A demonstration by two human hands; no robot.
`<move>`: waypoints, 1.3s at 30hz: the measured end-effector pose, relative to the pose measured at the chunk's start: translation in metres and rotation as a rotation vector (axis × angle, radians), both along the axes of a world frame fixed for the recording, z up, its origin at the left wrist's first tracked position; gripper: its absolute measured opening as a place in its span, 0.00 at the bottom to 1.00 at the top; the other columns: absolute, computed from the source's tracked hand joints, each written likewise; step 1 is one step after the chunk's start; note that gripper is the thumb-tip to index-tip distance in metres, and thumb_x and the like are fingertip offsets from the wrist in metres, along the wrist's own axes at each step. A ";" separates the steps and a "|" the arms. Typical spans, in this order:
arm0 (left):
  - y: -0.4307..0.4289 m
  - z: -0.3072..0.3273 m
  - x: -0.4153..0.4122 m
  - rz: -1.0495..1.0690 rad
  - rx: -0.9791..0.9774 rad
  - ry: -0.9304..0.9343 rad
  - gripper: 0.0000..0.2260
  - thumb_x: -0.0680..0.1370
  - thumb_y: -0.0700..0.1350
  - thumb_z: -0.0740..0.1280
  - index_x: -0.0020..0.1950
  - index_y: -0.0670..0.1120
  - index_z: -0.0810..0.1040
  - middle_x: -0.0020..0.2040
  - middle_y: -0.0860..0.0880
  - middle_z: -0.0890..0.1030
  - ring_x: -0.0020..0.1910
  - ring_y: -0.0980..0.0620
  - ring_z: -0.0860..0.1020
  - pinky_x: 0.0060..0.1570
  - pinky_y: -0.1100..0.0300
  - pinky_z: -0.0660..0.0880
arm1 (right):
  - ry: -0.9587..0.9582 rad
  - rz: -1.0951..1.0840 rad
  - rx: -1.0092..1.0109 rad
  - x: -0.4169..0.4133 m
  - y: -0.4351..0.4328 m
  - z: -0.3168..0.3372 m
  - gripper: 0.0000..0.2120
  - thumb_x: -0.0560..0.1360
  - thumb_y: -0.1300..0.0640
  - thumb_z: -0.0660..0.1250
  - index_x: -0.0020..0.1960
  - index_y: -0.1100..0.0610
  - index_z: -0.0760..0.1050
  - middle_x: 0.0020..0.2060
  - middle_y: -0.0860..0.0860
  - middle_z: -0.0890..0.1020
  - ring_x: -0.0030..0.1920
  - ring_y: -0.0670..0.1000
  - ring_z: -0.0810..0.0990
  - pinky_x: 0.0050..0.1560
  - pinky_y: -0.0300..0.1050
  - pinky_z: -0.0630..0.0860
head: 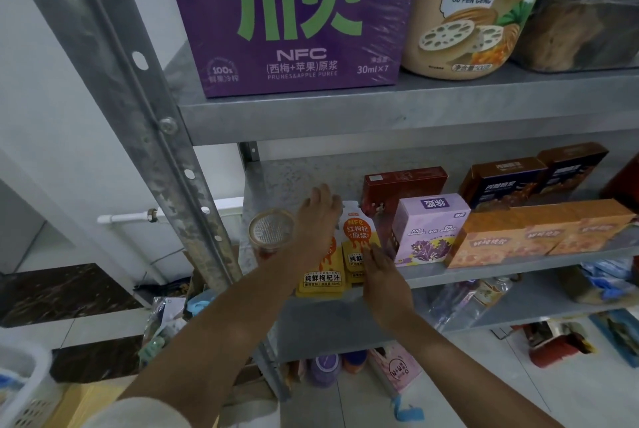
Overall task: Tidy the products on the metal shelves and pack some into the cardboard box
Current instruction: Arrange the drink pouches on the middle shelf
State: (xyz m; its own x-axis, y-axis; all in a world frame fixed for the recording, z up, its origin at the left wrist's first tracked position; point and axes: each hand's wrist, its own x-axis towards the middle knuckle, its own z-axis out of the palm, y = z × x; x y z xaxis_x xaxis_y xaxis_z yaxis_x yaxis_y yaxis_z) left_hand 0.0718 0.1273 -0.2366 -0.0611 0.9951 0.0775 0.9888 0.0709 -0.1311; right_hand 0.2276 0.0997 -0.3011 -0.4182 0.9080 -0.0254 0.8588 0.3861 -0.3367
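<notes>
Two orange-and-yellow juice pouches lie on the middle metal shelf near its left end. My left hand lies flat over the left pouch with fingers straight, reaching toward the back. My right hand touches the lower right edge of the right pouch with straight fingers. A round jar with a mesh-patterned lid stands just left of my left hand. A cardboard box shows at the bottom left, mostly hidden by my arm.
Right of the pouches stand a lilac box, a dark red box, orange boxes and brown boxes. The upper shelf holds a purple NFC box and a beige tub. A white basket sits bottom left.
</notes>
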 end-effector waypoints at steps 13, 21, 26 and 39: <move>-0.047 -0.091 0.006 0.035 0.077 -0.384 0.32 0.83 0.56 0.32 0.78 0.40 0.58 0.78 0.43 0.60 0.77 0.48 0.59 0.74 0.51 0.55 | -0.100 0.046 0.242 0.002 -0.007 -0.023 0.40 0.52 0.65 0.81 0.63 0.67 0.76 0.61 0.62 0.79 0.61 0.62 0.79 0.52 0.56 0.79; -0.045 -0.091 0.005 0.008 0.000 -0.410 0.37 0.75 0.60 0.23 0.80 0.43 0.41 0.81 0.46 0.43 0.79 0.49 0.43 0.76 0.55 0.40 | -0.043 0.035 0.396 0.017 -0.023 -0.014 0.35 0.50 0.63 0.85 0.56 0.66 0.80 0.51 0.61 0.84 0.49 0.60 0.85 0.46 0.54 0.81; -0.044 -0.075 -0.004 -0.021 0.067 -0.723 0.25 0.85 0.49 0.49 0.80 0.45 0.44 0.81 0.48 0.44 0.78 0.56 0.39 0.77 0.55 0.42 | 0.114 -0.032 0.423 0.036 -0.027 -0.006 0.33 0.57 0.71 0.78 0.61 0.62 0.79 0.36 0.58 0.85 0.29 0.55 0.82 0.25 0.43 0.76; -0.039 0.001 0.044 0.378 -0.065 -2.551 0.09 0.81 0.45 0.62 0.57 0.42 0.78 0.50 0.44 0.81 0.48 0.47 0.81 0.54 0.49 0.76 | 1.631 -0.495 -0.990 0.043 -0.050 0.075 0.08 0.78 0.67 0.61 0.54 0.61 0.76 0.44 0.55 0.86 0.42 0.51 0.86 0.39 0.41 0.82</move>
